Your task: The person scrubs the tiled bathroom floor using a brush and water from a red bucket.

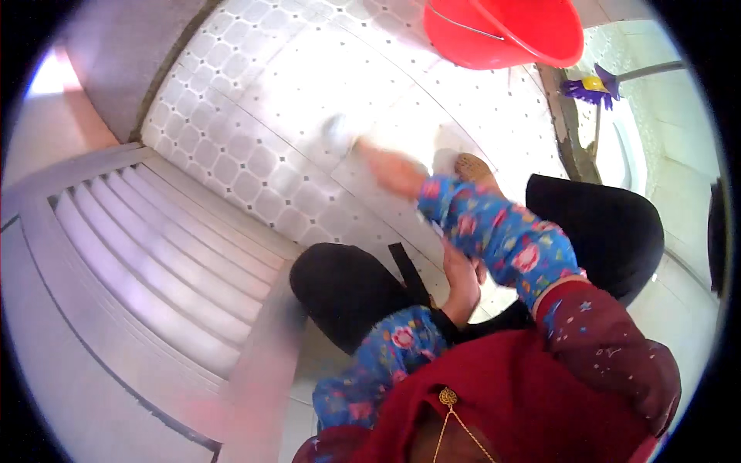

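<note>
The tiled floor [231, 147] fills the view, a red bucket [502, 31] at its far edge. The right hand [394, 171], motion-blurred, presses a pale cloth [340, 135] onto the tiles, its grip unclear. The left hand [461, 282] rests loosely curled between the knees.

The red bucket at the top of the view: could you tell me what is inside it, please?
Only the outside wall of the red bucket and a thin wire handle show. Its opening faces away, so its contents stay hidden. It stands on the tiled floor.
</note>
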Tool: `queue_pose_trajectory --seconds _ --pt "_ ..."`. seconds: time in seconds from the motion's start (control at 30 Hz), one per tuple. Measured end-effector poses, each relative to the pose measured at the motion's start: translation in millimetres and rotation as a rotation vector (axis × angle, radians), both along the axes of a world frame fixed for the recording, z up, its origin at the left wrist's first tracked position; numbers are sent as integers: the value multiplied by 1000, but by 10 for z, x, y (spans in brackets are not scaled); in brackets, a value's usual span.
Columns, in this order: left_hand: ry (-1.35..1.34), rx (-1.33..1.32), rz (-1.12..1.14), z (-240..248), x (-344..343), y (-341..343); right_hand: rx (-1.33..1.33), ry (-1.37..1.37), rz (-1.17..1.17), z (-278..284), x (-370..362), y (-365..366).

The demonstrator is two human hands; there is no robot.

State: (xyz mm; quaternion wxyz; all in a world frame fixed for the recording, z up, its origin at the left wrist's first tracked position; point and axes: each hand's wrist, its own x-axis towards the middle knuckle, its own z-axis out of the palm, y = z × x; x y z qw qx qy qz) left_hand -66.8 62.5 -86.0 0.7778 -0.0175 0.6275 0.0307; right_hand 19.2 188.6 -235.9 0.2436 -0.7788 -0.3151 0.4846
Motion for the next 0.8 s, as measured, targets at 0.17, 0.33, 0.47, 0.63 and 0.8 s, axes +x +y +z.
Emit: queue_pose_trajectory --seconds 0.17,0.33,0.47,0.63,0.8 --pt "-250 -28 326 -617 -162 -371 128 -17 245 191 -205 155" --pt "-435 59 -227 -337 329 415 40 -264 -98 219 1110 89" --pt "-357 205 -308 -469 223 388 -53 -354 -101 105 968 122" --pt "-515 -159 283 -974 -408 -297 28 92 238 281 -270 489" --pt "-345 -42 22 -580 214 -10 293 -413 2 -96 436 243"
